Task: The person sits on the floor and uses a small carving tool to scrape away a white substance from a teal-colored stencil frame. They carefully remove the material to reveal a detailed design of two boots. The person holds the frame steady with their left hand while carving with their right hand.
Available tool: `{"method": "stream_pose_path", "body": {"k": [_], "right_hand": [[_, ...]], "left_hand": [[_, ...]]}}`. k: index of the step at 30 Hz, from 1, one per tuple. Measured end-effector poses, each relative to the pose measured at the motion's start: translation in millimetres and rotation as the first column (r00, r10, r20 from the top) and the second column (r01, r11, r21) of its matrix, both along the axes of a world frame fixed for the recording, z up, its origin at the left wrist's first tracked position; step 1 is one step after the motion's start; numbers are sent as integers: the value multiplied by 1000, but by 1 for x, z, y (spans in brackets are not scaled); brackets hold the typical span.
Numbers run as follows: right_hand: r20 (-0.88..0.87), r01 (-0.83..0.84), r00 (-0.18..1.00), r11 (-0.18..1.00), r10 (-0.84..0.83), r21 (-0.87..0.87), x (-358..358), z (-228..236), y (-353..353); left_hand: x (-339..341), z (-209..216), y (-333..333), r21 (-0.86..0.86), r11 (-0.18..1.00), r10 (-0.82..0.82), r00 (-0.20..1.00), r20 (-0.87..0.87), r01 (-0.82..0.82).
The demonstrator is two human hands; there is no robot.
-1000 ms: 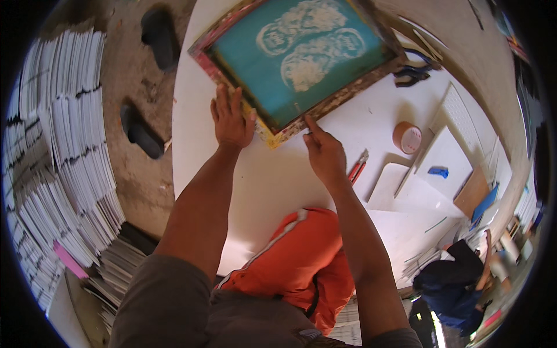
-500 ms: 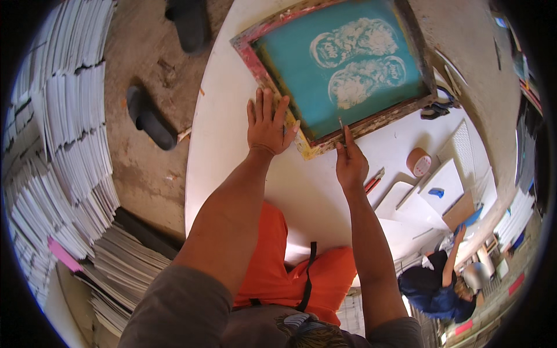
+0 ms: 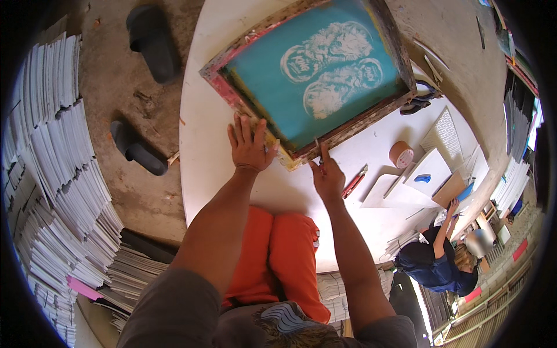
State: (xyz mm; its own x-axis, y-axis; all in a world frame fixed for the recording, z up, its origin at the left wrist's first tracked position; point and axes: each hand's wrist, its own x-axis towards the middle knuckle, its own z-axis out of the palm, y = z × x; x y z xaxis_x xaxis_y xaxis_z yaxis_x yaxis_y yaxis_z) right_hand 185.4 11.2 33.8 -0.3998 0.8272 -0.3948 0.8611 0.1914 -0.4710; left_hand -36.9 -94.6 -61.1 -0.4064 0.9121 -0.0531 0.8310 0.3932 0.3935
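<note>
A silkscreen frame with worn, paint-stained wooden edges rests on the white table. Its teal mesh carries two pale slipper-shaped designs. My left hand lies with fingers spread against the frame's near left edge, by the yellow-stained corner. In my right hand is a thin pen-like tool, its exact kind too small to make out. That tool's tip reaches the frame's near edge, right of the corner. A red-handled cutter lies just right of my right hand.
A brown tape roll, white boards and dark straps are on the table's right side. Two black slippers lie on the floor to the left, beside tall paper stacks. Another person works at far right.
My view has shifted, so the frame and both hands appear farther left and lower. My right hand's tool tip has drawn back from the mesh to the near wooden edge.
</note>
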Motion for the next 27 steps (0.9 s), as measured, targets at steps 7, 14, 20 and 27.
{"method": "stream_pose_path", "body": {"k": [7,14,20,27], "right_hand": [[-314,314,905,949,-288,35,-4,-11,-4],[-105,527,822,817,-560,-233,-10,0,2],[55,474,878,850,-475,-230,-30,11,14],[-1,607,718,627,-696,-489,-33,8,25]], "left_hand": [[1,-6,-4,36,999,31,999,13,-32],[0,-9,-7,64,998,22,999,-26,-21],[-3,-3,-1,95,995,22,1000,-16,-21],[-3,5,8,40,999,37,999,-6,-37]]}}
